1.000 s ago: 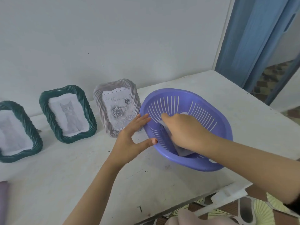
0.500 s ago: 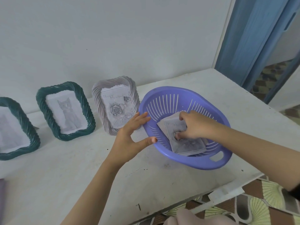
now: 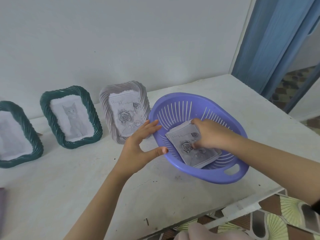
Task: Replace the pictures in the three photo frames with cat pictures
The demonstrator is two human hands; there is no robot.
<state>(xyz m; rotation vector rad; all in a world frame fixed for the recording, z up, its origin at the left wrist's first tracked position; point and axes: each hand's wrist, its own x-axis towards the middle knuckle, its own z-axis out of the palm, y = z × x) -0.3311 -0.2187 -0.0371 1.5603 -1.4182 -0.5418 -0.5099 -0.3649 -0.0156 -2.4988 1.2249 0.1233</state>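
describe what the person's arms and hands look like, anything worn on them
Both hands are bare: no gloves, and no rings that I can make out on the left hand or the right hand. The left forearm is uncovered. A dark band or cuff edge shows on the right arm at the frame's right edge.

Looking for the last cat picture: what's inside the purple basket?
The purple basket holds a stack of prints, rose picture on top, right hand pressing it. Sheets underneath are covered.

1. a home room: plain white wall [image 3: 121, 40] and a blue curtain [image 3: 270, 45] hung at a doorway.
2. patterned floor tiles [image 3: 280, 220] lie below the scuffed white surface [image 3: 86, 187].
3. a purple plastic basket [image 3: 214, 174] sits on it.
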